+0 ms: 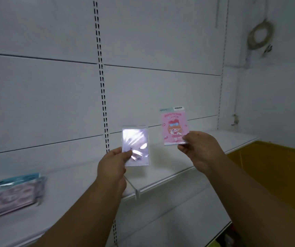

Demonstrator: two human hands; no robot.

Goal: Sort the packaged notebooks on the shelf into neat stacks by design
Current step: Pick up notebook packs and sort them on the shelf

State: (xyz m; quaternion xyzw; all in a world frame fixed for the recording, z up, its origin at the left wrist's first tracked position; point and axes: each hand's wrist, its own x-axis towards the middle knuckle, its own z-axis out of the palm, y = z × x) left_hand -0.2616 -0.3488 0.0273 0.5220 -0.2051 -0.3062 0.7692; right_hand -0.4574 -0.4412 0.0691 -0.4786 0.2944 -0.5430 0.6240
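Observation:
My left hand (113,164) grips the lower left corner of a lilac packaged notebook (136,145), held upright above the white shelf (170,177); glare on its wrapper hides most of the design. My right hand (198,148) pinches the lower right corner of a pink packaged notebook (174,128) that shows a cartoon girl with a red bow, also upright and slightly higher. At the far left of the shelf a blurred pile of packaged notebooks (13,193) lies flat, pink on top with teal header cards.
White slotted back panels (54,104) rise behind the shelf, split by a perforated upright (102,86). A clear price-tag holder (136,192) hangs on the shelf's front edge. A yellow surface (275,166) lies at the right, and a coiled cable (260,35) hangs on the wall.

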